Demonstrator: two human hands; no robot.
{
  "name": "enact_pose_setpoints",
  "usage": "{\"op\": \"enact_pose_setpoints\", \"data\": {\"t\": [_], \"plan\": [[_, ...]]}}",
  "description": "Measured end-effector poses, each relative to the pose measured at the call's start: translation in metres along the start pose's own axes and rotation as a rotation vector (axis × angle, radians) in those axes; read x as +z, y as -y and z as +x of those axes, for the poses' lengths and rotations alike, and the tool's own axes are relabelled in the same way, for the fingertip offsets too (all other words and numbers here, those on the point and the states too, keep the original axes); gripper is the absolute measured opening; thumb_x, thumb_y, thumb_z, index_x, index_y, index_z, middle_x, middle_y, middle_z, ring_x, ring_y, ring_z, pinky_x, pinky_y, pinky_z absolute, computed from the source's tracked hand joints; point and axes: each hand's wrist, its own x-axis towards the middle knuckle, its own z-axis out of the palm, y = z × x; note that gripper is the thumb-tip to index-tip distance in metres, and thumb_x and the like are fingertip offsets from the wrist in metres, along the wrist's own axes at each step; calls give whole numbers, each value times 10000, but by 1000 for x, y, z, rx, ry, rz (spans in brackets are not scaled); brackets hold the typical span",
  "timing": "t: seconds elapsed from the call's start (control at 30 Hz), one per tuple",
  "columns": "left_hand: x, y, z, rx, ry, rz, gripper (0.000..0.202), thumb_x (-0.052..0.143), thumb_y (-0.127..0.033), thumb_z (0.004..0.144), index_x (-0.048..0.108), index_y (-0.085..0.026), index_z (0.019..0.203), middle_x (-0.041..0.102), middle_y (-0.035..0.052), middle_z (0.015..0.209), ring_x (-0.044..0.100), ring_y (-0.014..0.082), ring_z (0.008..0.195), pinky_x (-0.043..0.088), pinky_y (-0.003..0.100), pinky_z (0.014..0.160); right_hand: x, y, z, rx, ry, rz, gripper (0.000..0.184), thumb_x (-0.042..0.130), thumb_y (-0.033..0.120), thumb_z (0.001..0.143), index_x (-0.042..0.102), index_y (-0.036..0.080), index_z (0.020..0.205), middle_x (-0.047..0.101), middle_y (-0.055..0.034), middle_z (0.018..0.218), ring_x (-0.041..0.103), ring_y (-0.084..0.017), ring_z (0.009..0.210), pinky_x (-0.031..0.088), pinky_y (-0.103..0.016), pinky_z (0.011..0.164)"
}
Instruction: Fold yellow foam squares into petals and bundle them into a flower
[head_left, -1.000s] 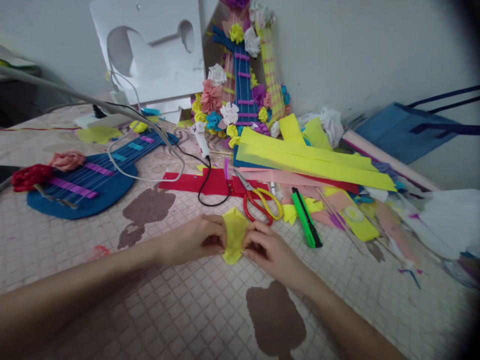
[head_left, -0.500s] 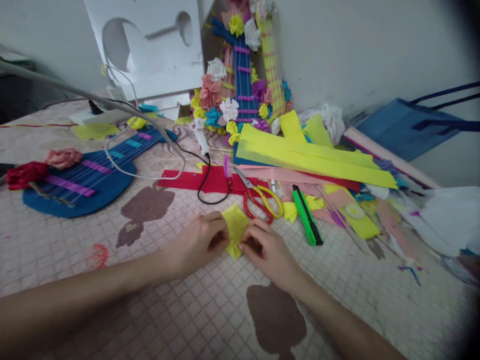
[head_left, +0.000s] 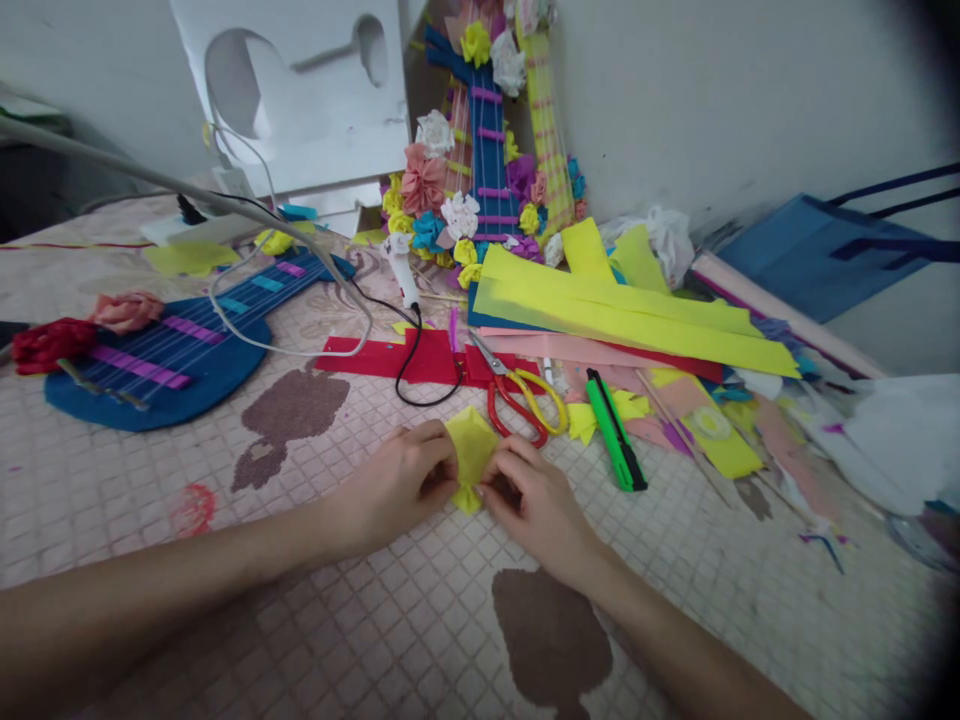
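Note:
A small piece of yellow crepe paper point(head_left: 470, 448) is stretched between my two hands, gathered at its lower end. My left hand point(head_left: 409, 478) pinches its left edge between thumb and fingers. On the opposite edge, my right hand point(head_left: 529, 502) pinches the paper the same way; the fingertips are partly hidden. Just beyond the paper lie scissors point(head_left: 517, 392) with one red and one yellow handle. A green utility knife point(head_left: 615, 430) rests to the right of them. Red paper strips point(head_left: 427, 357) lie behind, under a black cord.
A blue paper guitar point(head_left: 187, 350) with two paper flowers lies at left, crossed by a pale cable point(head_left: 292, 353). A white glue gun point(head_left: 399, 268) stands behind the red strips. Yellow paper sheets point(head_left: 615, 300) and scraps cover the right side. Flower-trimmed guitars point(head_left: 491, 150) lean at the wall.
Both hands keep their pinch on the yellow crepe paper, almost in the same place. The view has shifted very slightly; nothing else visibly moves.

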Motion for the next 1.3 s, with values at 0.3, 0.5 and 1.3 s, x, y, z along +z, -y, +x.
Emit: {"op": "enact_pose_setpoints", "data": {"t": [0.3,0.5,1.3], "plan": [[2,1,-1,-19,7,8,101,518,-52,745,536,-146,712,514,9,769,480,110,683,368,226,606,2,-2,0,-13,-12,-47,86,547,120,800,505,191,774,496,-13,859,529,-128,729,422,-247,622],[4,3,0,-29,-2,15,113,524,-44,732,547,-155,741,525,5,784,491,118,711,372,231,621,3,0,0,-12,-21,-54,93,553,113,792,505,187,765,497,-12,849,533,-131,726,427,-248,620],[0,-1,-2,3,44,76,104,525,-108,780,604,-170,809,554,37,879,546,164,832,447,300,752,0,4,-1,-40,15,-61,110,509,133,832,571,219,863,528,-24,913,546,-136,763,448,-253,654]]}}
